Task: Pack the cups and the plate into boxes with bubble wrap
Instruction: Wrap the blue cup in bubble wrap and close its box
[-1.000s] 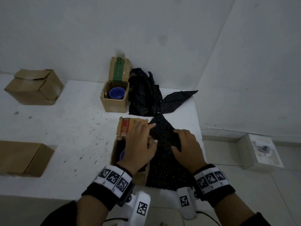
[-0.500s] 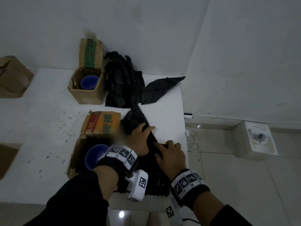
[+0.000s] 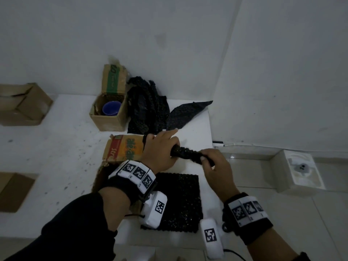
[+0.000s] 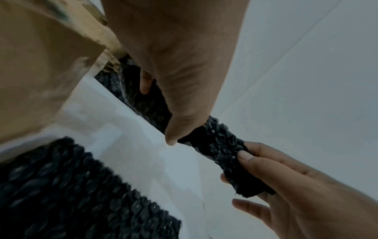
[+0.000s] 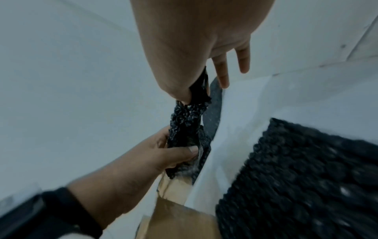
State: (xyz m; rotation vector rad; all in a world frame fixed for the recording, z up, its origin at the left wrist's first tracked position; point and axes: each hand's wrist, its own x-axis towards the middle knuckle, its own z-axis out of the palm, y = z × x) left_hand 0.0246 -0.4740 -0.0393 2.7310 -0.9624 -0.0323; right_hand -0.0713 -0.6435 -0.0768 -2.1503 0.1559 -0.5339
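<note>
Black bubble wrap, rolled into a tight bumpy strip (image 3: 190,155), stretched between both hands above the white table (image 3: 56,147). Left hand (image 3: 160,151) curled round one end, thumb clamped across it, index finger pointing loosely away. Right hand (image 3: 212,162) pinching the other end between thumb and forefingers, remaining fingers spread free, as shown in the left wrist view (image 4: 286,177). Both grips closed on the strip; nothing else held.

Just below the hands, a flat square sheet of bubble wrap (image 3: 178,200) lying near the table's front edge. Beside the left wrist, an open near box (image 3: 122,149) with a printed flap raised; interior mostly hidden by the arm. Further back, a second open box (image 3: 109,117) with a blue cup (image 3: 111,108) upright inside, and a crumpled heap of wrap (image 3: 148,110) against the wall. Two more cartons at the far left, one shut (image 3: 22,104), one only partly seen (image 3: 13,191). No plate visible.

Probably light, soft and springy: likely to unroll the moment pressure eases, so best held at the ends with firm pinches, or mid-roll with a full wrap of the fingers. Slick plastic surface, yet the bubbles give purchase. Little risk to the wrap itself; the cup likely the fragile item, wanting padding packed round it.
</note>
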